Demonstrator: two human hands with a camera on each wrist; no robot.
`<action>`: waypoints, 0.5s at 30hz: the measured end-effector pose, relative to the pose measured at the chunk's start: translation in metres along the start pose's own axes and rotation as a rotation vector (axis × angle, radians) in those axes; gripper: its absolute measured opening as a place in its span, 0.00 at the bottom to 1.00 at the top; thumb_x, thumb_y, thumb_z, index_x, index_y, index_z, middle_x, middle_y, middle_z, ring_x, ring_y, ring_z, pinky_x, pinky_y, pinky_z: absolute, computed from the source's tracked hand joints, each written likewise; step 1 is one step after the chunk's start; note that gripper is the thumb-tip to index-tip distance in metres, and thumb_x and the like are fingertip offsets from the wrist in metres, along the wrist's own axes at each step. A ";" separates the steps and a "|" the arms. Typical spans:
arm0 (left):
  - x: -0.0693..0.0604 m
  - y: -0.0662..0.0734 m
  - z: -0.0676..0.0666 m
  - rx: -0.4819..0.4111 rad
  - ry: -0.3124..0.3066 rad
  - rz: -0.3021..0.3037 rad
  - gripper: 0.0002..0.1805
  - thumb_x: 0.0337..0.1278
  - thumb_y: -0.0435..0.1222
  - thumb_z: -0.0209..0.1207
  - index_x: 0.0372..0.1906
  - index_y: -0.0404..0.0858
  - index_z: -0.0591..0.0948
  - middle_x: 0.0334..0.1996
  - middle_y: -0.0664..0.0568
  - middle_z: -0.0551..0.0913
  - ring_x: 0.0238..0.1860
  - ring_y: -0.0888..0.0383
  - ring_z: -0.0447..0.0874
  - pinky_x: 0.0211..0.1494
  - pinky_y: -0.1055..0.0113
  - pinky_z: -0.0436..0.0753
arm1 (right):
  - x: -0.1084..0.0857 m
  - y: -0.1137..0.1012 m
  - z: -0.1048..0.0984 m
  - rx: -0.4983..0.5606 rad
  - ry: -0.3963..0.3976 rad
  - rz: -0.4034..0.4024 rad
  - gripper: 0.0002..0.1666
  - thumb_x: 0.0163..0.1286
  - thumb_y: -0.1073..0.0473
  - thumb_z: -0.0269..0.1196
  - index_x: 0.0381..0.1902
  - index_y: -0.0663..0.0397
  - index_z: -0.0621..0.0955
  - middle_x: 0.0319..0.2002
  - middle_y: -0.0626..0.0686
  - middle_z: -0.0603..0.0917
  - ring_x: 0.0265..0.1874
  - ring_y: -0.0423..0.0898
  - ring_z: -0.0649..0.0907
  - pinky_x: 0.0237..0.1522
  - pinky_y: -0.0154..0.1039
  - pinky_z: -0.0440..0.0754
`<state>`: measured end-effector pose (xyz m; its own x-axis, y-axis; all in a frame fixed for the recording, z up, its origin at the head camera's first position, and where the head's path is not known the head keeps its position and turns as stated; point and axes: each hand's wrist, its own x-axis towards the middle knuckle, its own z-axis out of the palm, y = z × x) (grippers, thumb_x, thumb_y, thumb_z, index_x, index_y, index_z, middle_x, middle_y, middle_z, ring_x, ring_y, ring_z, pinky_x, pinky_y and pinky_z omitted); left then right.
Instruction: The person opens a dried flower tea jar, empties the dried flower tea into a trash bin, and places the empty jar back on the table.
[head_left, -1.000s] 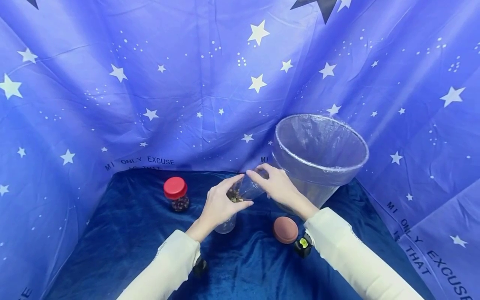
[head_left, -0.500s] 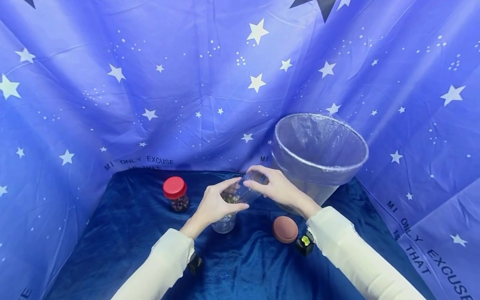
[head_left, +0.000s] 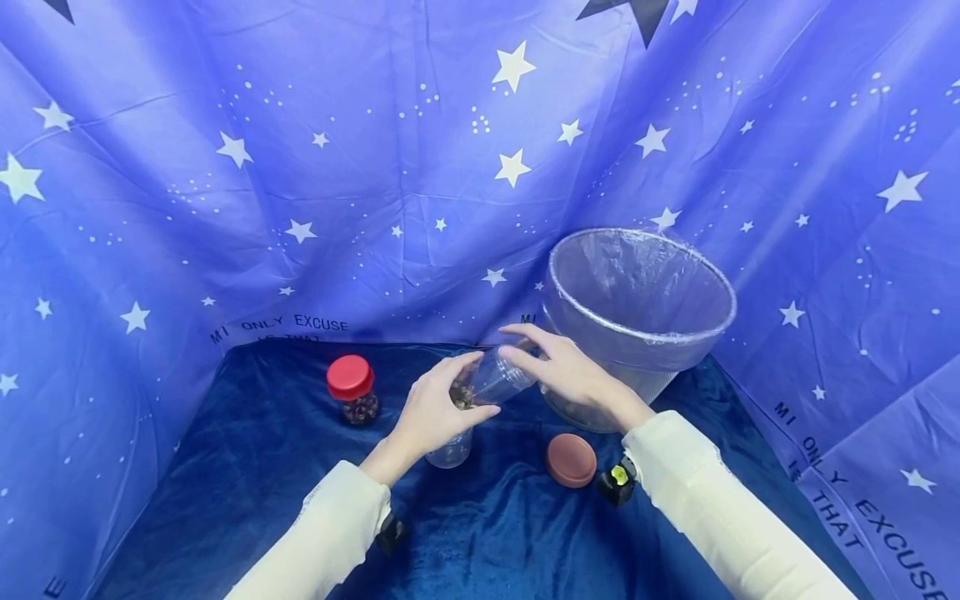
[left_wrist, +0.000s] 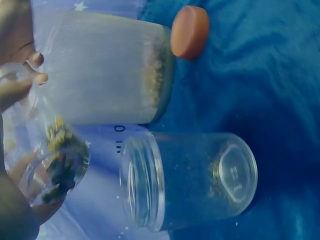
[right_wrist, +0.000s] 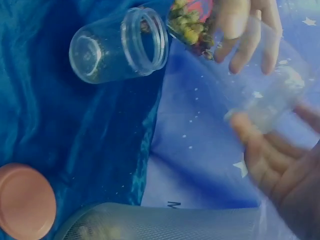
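A clear plastic jar point(head_left: 497, 379) is held tilted between both hands, above and behind a second clear jar. Dried flowers point(left_wrist: 65, 162) lie in its lower end, beside my left hand. My left hand point(head_left: 429, 410) grips that end, thumb and fingers spread around it. The right hand point(head_left: 581, 371) holds the raised end between thumb and fingers; it is blurred in the right wrist view. The second jar point(left_wrist: 195, 180) stands upright and uncapped on the cloth, with a few small bits at its bottom. In the head view my left hand hides much of it.
A terracotta-coloured round lid point(head_left: 572, 460) lies to the right of the standing jar. Behind the right hand stands a clear bag-lined bin point(head_left: 633, 350). At left is a red-lidded jar point(head_left: 351, 379) with dark contents. Dark blue cloth point(head_left: 262, 492) covers the surface; a starry curtain hangs behind.
The right hand has shifted slightly to the right and the held jar's tilt has changed a little. My left hand moved slightly left, then stayed nearly still.
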<state>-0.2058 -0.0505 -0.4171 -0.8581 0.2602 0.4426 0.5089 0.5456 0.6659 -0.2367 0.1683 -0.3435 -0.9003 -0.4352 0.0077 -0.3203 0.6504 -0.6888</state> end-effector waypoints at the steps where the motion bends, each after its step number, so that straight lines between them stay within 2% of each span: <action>1: -0.001 0.000 0.001 0.055 0.026 0.039 0.41 0.42 0.50 0.75 0.65 0.47 0.75 0.53 0.51 0.84 0.52 0.53 0.84 0.52 0.53 0.83 | 0.001 -0.001 -0.001 0.016 0.007 0.045 0.33 0.72 0.31 0.51 0.67 0.37 0.71 0.47 0.53 0.84 0.33 0.46 0.85 0.37 0.46 0.84; 4: -0.003 -0.001 0.004 0.208 0.098 0.153 0.41 0.39 0.50 0.76 0.64 0.46 0.75 0.52 0.50 0.84 0.49 0.51 0.84 0.47 0.53 0.84 | 0.002 -0.005 -0.002 0.047 0.024 0.178 0.39 0.69 0.25 0.47 0.61 0.45 0.75 0.38 0.56 0.84 0.24 0.47 0.85 0.32 0.48 0.86; 7: -0.005 -0.001 0.007 0.296 0.154 0.228 0.41 0.38 0.50 0.77 0.63 0.46 0.76 0.50 0.49 0.84 0.48 0.49 0.84 0.45 0.53 0.84 | 0.005 -0.007 -0.001 0.022 0.014 0.243 0.41 0.67 0.23 0.48 0.51 0.53 0.78 0.30 0.55 0.84 0.19 0.48 0.86 0.28 0.46 0.86; 11: -0.007 0.000 0.010 0.336 0.185 0.248 0.41 0.36 0.50 0.77 0.62 0.45 0.77 0.48 0.49 0.84 0.47 0.49 0.84 0.44 0.53 0.84 | 0.006 -0.009 0.003 -0.011 -0.016 0.235 0.36 0.70 0.29 0.50 0.42 0.58 0.79 0.24 0.56 0.81 0.17 0.49 0.86 0.23 0.43 0.85; 15: -0.007 0.001 0.011 0.310 0.181 0.219 0.41 0.35 0.49 0.78 0.61 0.44 0.78 0.48 0.49 0.84 0.46 0.49 0.85 0.43 0.54 0.85 | 0.004 -0.009 0.007 -0.007 0.008 0.206 0.33 0.71 0.32 0.52 0.44 0.57 0.80 0.22 0.54 0.80 0.17 0.47 0.85 0.23 0.41 0.85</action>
<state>-0.1999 -0.0429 -0.4263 -0.6921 0.2671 0.6705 0.6092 0.7143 0.3443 -0.2355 0.1570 -0.3423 -0.9493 -0.2876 -0.1268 -0.1312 0.7293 -0.6715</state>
